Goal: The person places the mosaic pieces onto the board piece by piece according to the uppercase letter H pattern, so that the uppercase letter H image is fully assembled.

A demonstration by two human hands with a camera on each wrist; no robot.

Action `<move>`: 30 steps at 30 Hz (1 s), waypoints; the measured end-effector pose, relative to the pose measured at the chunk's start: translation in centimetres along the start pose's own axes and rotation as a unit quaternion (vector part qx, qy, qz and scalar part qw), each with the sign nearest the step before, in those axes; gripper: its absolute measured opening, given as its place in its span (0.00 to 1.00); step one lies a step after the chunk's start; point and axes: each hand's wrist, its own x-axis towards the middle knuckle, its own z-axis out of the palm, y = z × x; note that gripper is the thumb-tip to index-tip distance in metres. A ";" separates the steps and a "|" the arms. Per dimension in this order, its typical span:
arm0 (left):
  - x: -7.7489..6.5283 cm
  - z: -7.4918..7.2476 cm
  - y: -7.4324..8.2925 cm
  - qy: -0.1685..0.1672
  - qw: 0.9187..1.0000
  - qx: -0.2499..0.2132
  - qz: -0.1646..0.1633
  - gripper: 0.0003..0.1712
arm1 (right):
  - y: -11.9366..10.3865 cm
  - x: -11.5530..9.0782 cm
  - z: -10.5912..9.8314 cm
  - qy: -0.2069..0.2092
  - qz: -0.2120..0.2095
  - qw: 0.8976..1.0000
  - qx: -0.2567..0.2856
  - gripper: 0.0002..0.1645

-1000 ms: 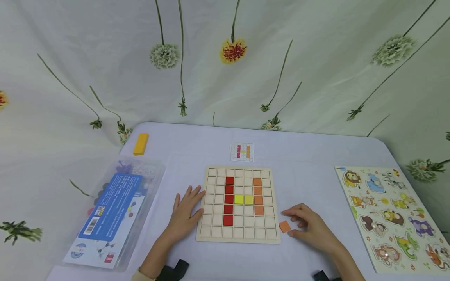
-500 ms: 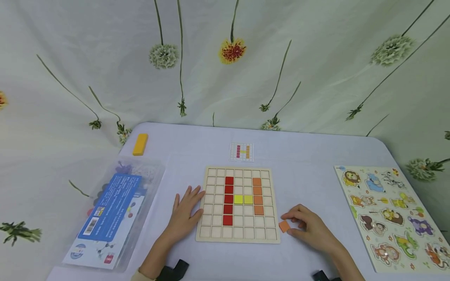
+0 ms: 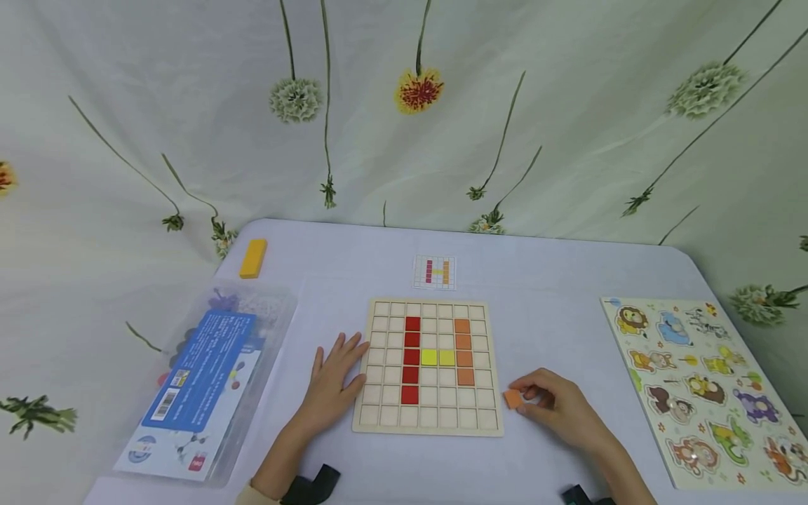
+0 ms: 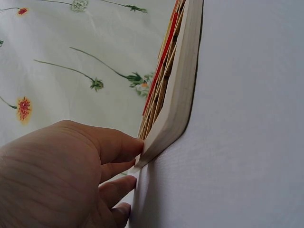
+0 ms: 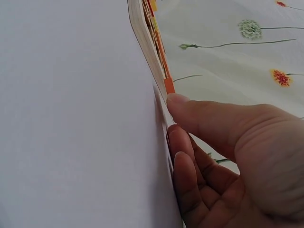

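A square wooden grid board (image 3: pixel 385 419) lies flat on the table. Its cells hold a column of red tiles (image 3: pixel 410 375), two yellow tiles (image 3: pixel 438 358) and a shorter column of orange tiles (image 3: pixel 463 359). My left hand (image 3: pixel 331 389) rests at the board's left edge, fingers spread and thumb touching the rim, as the left wrist view (image 4: pixel 71 166) also shows. Just right of the board, my right hand (image 3: pixel 562 407) pinches a loose orange tile (image 3: pixel 513 399) between thumb and fingers. In the right wrist view this orange tile (image 5: pixel 169 86) stands out beyond the thumb tip.
Behind the board lies a small pattern card (image 3: pixel 434 272) with a similar design. A clear case with a blue and white booklet (image 3: pixel 196 379) is at left, below a yellow block (image 3: pixel 253 259). An animal puzzle board (image 3: pixel 701 393) occupies the right side.
The orange tile has gone from lying flat beside my right fingertips to being pinched and slightly tilted. My right fingers have closed in on it; the left hand stays put.
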 end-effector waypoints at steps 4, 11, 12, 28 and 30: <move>0.0 0.0 -0.1 0.001 1.000 0.001 0.002 0.31 | -0.4 0.1 -0.2 0.015 0.022 1.000 0.008 0.17; 0.1 0.0 -0.1 0.002 1.000 0.000 0.003 0.31 | -1.3 0.4 -0.6 0.039 0.063 0.997 0.013 0.17; 0.1 0.1 -0.1 0.002 1.000 -0.001 0.002 0.31 | -1.5 0.4 -0.6 0.040 0.067 0.997 0.013 0.17; 0.0 0.3 -0.4 0.003 1.000 -0.002 0.000 0.30 | -5.0 2.1 0.7 -0.005 0.044 0.999 0.027 0.16; 0.0 0.3 -0.4 0.003 1.000 -0.002 0.000 0.30 | -5.4 2.3 1.1 -0.019 0.035 0.999 0.027 0.16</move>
